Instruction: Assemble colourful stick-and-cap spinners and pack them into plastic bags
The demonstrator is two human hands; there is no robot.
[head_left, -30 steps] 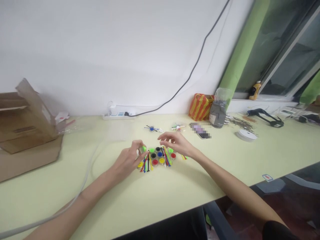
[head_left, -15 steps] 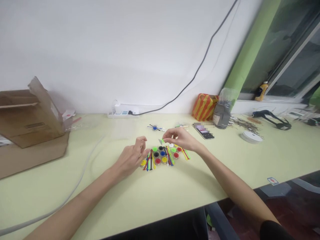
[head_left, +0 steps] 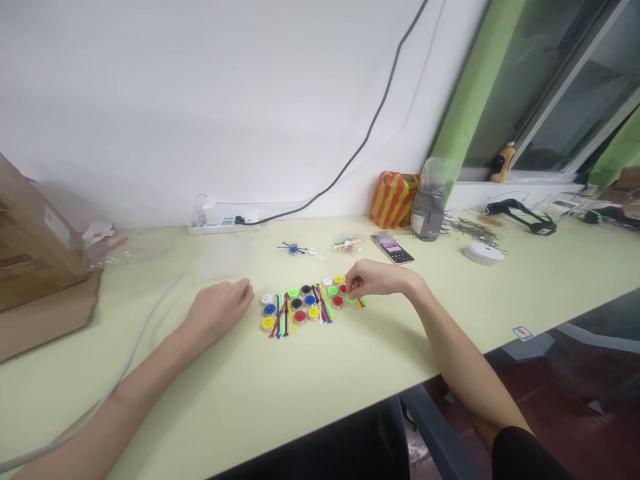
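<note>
My left hand [head_left: 220, 310] rests on the table, fingers together and holding nothing, just left of a group of clear round discs [head_left: 300, 307] with white, blue, yellow, green, black and red centres. Thin coloured plastic strips [head_left: 325, 305] lie among the discs. My right hand [head_left: 375, 279] is curled over the right end of the group, its fingertips at a red-centred disc [head_left: 338, 301] and a green strip [head_left: 353, 301]. The fingers hide whether anything is pinched.
The pale green table carries a small blue spinner-like piece [head_left: 295, 249], a small bundle of coloured pieces [head_left: 347, 244], a phone [head_left: 393, 253], a striped bag [head_left: 394, 199], a white tape roll [head_left: 483, 253], and a power strip [head_left: 224, 228]. A cardboard box [head_left: 30, 253] stands far left.
My left hand has pulled back to the left and come down onto the table. My right hand has lowered to the right end of the discs. The view has shifted slightly.
</note>
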